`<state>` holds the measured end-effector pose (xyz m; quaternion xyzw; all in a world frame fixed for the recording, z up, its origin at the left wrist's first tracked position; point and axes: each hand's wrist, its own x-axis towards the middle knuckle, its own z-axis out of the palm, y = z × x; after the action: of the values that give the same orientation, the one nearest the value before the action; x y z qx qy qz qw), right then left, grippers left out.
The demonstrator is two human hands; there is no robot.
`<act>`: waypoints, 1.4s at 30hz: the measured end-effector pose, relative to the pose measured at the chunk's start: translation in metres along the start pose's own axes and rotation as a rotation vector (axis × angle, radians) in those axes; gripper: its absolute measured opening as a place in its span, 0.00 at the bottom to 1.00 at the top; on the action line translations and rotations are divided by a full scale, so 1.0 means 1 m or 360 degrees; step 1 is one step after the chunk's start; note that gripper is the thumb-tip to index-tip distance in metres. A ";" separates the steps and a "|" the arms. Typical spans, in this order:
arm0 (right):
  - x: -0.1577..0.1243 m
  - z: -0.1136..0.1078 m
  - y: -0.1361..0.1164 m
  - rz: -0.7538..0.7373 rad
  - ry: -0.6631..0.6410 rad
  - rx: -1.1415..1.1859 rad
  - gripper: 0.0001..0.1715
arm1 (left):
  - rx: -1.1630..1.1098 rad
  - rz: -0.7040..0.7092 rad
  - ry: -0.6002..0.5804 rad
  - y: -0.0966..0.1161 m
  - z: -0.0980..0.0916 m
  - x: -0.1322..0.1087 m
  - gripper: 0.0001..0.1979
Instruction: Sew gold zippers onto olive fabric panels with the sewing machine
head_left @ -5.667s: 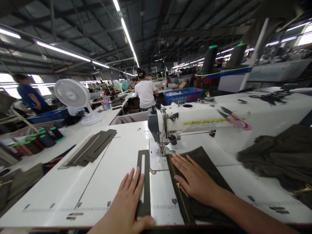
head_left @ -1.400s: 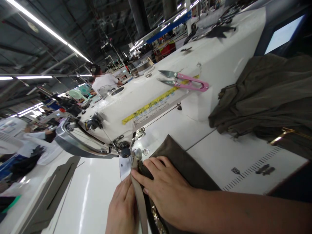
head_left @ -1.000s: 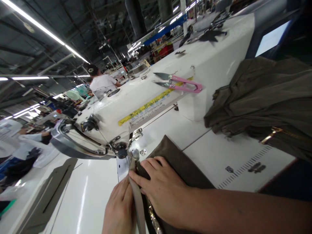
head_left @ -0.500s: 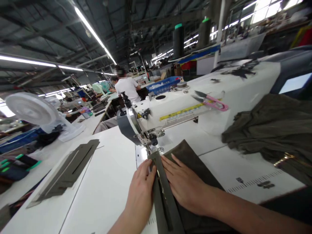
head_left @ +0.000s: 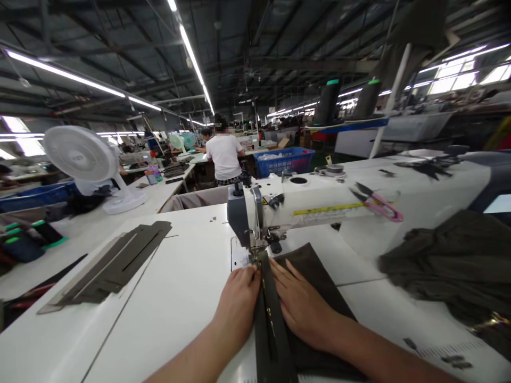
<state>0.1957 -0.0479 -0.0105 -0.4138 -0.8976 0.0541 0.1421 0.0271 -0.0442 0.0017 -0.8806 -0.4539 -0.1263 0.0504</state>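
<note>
Two hands lie flat on the white table (head_left: 171, 298), one on each side of a long dark strip (head_left: 269, 319). Your left hand (head_left: 238, 306) sits just left of the strip, fingers stretched out and close together, pressing down and gripping nothing. Your right hand (head_left: 301, 307) rests on the brown cloth (head_left: 319, 276) just right of the strip, fingers spread a little, flat too, with nothing pinched in it. The strip runs from the bottom edge of the view up to the foot of the white sewing machine (head_left: 303, 205), and its far end sits right under the needle part. Your fingertips almost touch the machine's foot.

Pink snips (head_left: 377, 201) lie on top of the machine. A heap of dark cloth (head_left: 455, 266) sits on the table well off to the right. A stack of grey strips (head_left: 115, 263) lies to the left, and a white fan (head_left: 85, 162) stands on the next table. A person in a white shirt (head_left: 224, 155) sits far behind the machine.
</note>
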 end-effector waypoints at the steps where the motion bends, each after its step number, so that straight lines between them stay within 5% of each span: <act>1: 0.002 0.001 0.002 -0.0003 0.0004 -0.0004 0.30 | 0.0001 0.0000 0.0005 -0.002 0.001 0.002 0.14; 15: 0.007 0.002 0.003 -0.0014 0.0029 -0.0059 0.30 | -0.0037 0.0015 0.0118 -0.007 0.011 0.004 0.12; 25: 0.006 0.003 0.005 -0.0017 0.0020 -0.0077 0.30 | 0.0005 -0.0049 -0.0030 -0.002 0.007 0.006 0.12; 42: 0.007 0.003 0.005 -0.0029 0.0068 -0.0062 0.29 | -0.0031 -0.0018 0.0016 -0.007 0.006 0.006 0.13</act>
<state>0.1936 -0.0391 -0.0130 -0.4094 -0.8989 0.0265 0.1537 0.0256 -0.0341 -0.0024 -0.8778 -0.4574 -0.1355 0.0434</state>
